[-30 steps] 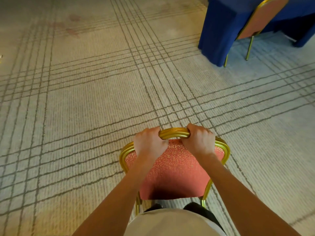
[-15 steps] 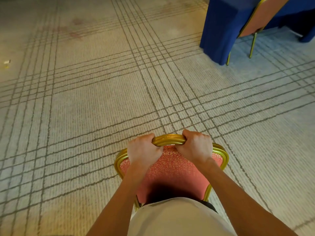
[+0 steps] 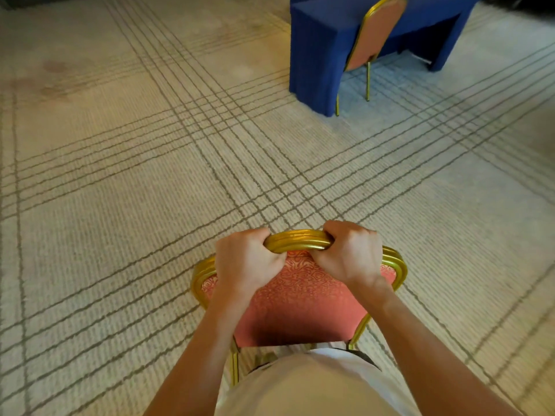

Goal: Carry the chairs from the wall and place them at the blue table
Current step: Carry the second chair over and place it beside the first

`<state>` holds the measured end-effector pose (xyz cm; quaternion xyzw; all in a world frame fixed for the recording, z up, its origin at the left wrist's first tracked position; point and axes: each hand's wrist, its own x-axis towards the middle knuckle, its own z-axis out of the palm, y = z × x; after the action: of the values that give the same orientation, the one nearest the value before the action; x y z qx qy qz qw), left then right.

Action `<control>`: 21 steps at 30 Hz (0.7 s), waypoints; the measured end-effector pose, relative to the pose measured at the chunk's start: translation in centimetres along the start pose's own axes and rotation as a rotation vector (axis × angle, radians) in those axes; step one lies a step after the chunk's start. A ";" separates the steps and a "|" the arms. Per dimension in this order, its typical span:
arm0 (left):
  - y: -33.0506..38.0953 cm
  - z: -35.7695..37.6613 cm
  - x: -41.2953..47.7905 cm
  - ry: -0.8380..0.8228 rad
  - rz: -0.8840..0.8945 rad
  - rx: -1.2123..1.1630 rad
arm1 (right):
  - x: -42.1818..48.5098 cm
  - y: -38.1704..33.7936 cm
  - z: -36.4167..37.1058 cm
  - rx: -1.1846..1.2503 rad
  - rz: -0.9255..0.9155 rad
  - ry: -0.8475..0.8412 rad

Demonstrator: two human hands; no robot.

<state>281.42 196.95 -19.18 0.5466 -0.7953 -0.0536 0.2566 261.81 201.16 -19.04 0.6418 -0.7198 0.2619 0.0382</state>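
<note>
A chair with a gold frame and red patterned back is held in front of my body. My left hand and my right hand both grip the top rail of its backrest, fingers curled over the gold rim. Its seat and most of its legs are hidden below the backrest and my shirt. The blue-skirted table stands at the top right. A second matching chair stands tucked against it, its back towards me.
Beige carpet with crossing grey line bands covers the floor between me and the table. Faint dark stains mark the carpet at the far left. A dark edge shows in the top left corner.
The view has tilted up and the blue table with its chair has come further into view, shifted left. Both hands keep the same grip on the chair's top rail.
</note>
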 end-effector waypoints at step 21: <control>12.0 8.1 13.5 -0.038 0.285 -0.156 | 6.3 14.4 -5.1 -0.049 0.150 0.142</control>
<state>263.89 187.98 -17.07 0.4057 -0.8628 -0.0885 0.2883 245.66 198.18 -16.96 0.5648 -0.7675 0.2911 0.0850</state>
